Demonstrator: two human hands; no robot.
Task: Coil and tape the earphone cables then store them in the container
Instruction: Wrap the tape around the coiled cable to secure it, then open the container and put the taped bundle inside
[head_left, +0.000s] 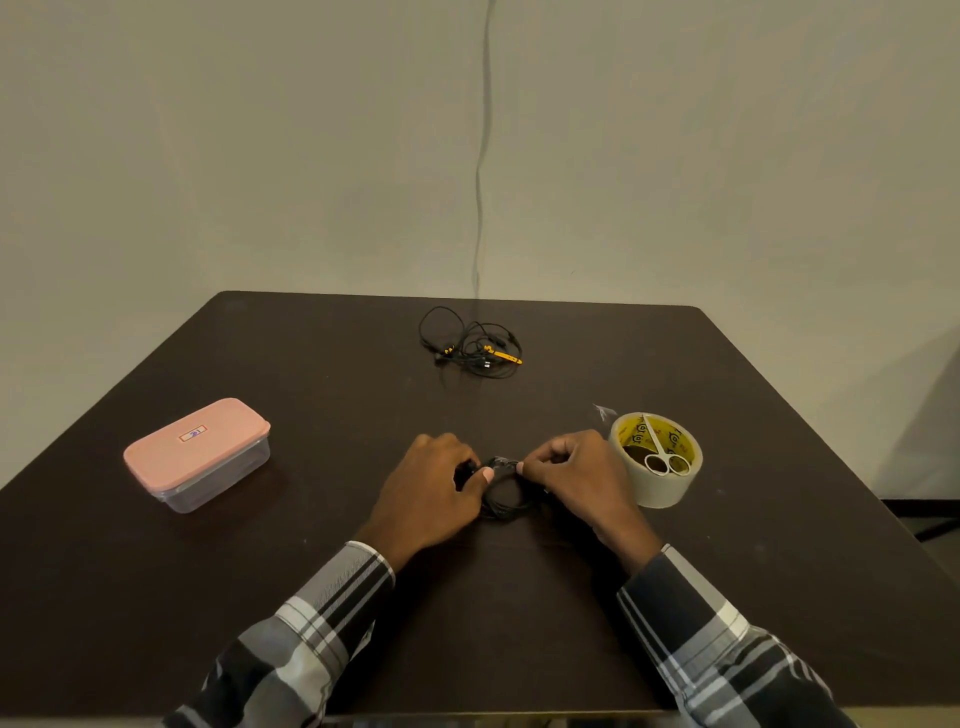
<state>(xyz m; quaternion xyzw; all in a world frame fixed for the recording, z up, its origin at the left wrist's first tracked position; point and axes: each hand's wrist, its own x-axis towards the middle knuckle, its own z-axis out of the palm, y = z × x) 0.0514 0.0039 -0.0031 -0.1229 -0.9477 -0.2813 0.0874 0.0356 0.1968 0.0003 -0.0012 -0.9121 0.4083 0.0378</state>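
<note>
A black earphone cable wound into a small coil lies on the dark table between my hands. My left hand pinches the coil's left side, thumb on top. My right hand pinches its upper right side, where a small piece of clear tape seems to sit on the cable. A second, loose black and yellow earphone cable lies tangled at the far middle of the table. The clear container with a pink lid stands shut at the left.
A roll of clear tape stands just right of my right hand, with small white scissors lying across its top. The dark table ends at a wall behind; a grey cord hangs down that wall.
</note>
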